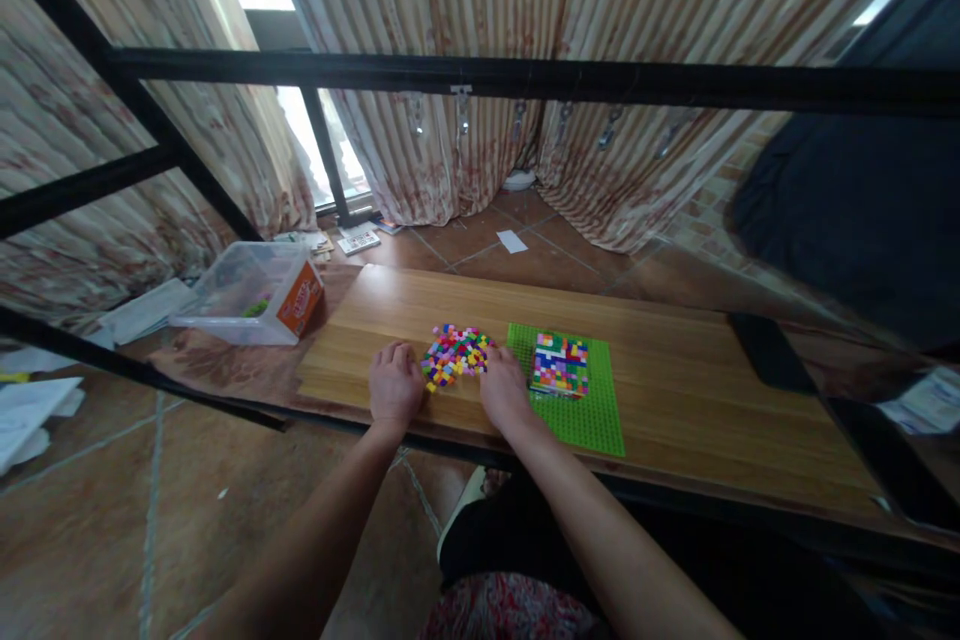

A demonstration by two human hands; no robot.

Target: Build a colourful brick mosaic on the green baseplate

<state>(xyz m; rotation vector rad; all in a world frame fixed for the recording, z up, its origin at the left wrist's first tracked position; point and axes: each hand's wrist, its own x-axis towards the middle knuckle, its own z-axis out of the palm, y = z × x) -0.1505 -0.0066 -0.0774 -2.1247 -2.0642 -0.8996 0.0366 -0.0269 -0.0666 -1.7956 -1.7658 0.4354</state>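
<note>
Left hand (395, 385), curled at eight o'clock, and right hand (505, 386), at four, flank loose bricks (456, 352), apparently sorting; whether either grips cannot be told. Picking likely calls for a pinch.

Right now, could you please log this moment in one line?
left hand: beside loose bricks; right hand: at their right edge; green baseplate: bears multicoloured block

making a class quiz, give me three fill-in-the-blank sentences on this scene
Loose multicoloured plastic bricks lie between the left hand and the ____ hand.
A square multicoloured block sits on a flat, studded baseplate coloured ____.
A clear plastic, orange-labelled box stands to the ____ of both hands.

Missing words: right; green; left
</note>
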